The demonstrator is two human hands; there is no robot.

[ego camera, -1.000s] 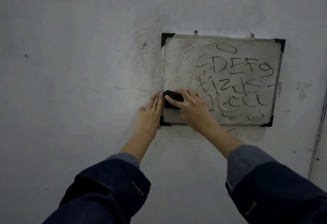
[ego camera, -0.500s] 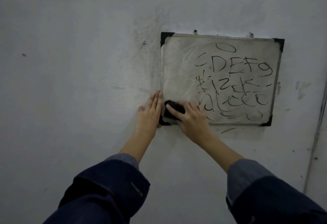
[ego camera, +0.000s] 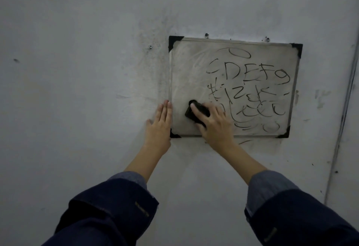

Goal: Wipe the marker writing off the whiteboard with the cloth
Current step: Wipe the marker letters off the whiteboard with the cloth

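A small whiteboard (ego camera: 186, 67) with black corner caps hangs on a grey wall. Black marker writing (ego camera: 252, 78) fills its right half, while the left half is smeared and free of letters. My right hand (ego camera: 215, 123) presses a dark cloth (ego camera: 196, 112) flat on the board's lower left area, just left of the bottom rows of writing. My left hand (ego camera: 159, 127) lies flat on the wall with fingers together, touching the board's left edge near the bottom-left corner cap.
The grey wall (ego camera: 77, 90) carries dark smudges around the board. Two screws sit above the board's top edge (ego camera: 206, 35), and another screw (ego camera: 150, 46) sticks out to the left. A vertical edge (ego camera: 345, 110) runs down the wall at the far right.
My right hand with the cloth dipped to the board's bottom-left corner, then came up and a little to the right. My left hand stayed in place.
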